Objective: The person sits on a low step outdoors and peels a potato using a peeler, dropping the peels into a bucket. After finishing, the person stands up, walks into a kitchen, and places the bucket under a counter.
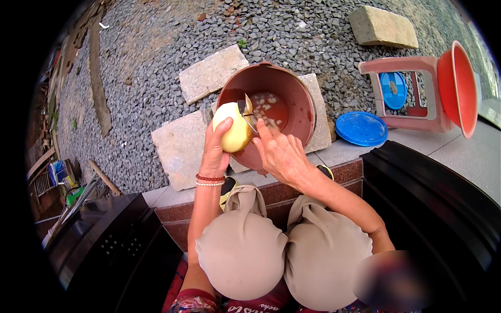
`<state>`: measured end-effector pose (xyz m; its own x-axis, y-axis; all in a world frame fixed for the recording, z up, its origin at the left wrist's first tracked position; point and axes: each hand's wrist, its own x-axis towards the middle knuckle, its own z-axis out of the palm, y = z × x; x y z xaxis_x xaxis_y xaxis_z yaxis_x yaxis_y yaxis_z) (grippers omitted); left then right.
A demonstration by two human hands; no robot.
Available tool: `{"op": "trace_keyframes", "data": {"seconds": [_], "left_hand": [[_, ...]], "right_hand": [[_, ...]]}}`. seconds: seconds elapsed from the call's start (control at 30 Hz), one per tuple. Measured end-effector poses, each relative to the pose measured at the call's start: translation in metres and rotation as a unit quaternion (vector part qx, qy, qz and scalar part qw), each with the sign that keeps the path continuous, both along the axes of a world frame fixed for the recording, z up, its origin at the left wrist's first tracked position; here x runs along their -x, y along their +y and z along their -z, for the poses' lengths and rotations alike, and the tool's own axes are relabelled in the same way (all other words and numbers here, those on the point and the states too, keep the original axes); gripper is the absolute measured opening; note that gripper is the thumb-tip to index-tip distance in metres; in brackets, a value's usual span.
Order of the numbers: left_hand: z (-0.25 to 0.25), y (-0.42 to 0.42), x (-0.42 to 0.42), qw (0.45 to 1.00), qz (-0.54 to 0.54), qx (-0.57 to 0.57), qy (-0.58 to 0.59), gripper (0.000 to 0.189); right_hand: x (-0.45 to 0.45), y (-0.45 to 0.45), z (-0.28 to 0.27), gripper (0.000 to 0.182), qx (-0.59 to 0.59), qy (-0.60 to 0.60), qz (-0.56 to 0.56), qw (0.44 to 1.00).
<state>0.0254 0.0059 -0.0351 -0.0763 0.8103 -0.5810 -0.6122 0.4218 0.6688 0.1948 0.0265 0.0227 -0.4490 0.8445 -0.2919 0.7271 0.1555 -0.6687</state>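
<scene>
My left hand [216, 145] holds a large, pale yellow peeled fruit or vegetable [234, 135] from its left side and below, over the near left part of a reddish-brown plastic bucket [307, 105]. My right hand [282, 156] grips a peeler [249, 113] with a dark head and a wire-like metal frame. The peeler's head lies against the upper right of the pale piece, and a thin strip of peel [248, 102] stands up from it. Pale scraps [266, 102] lie at the bottom of the bucket. The peeler's handle is mostly hidden by my fingers.
Stone slabs [182, 148] lie around the bucket on grey gravel [156, 86]. A blue lid [361, 128] is right of it, near a tipped pink plastic stool [434, 94] and a red basin [464, 92]. A concrete block [383, 27] lies farther back. A granite step edge [348, 172] is in front of my knees.
</scene>
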Motion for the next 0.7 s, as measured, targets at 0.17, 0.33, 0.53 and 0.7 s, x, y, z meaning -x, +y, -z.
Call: {"op": "trace_keyframes", "data": {"seconds": [0.17, 0.33, 0.53, 0.7], "left_hand": [[0.010, 0.013, 0.013, 0.989, -0.141, 0.048, -0.004, 0.055], [0.006, 0.014, 0.014, 0.994, -0.098, 0.005, -0.052, 0.058], [0.004, 0.003, 0.003, 0.996, -0.059, 0.016, -0.062, 0.055], [0.000, 0.009, -0.010, 0.997, -0.081, 0.012, -0.015, 0.052]], "right_hand": [[-0.011, -0.039, 0.012, 0.041, 0.065, 0.004, -0.073, 0.995], [-0.019, -0.025, 0.018, 0.039, 0.053, 0.051, -0.015, 0.997], [-0.005, 0.005, 0.009, 0.035, -0.026, 0.073, 0.032, 0.997], [0.015, -0.003, 0.018, 0.039, -0.050, 0.006, 0.026, 0.998]]}}
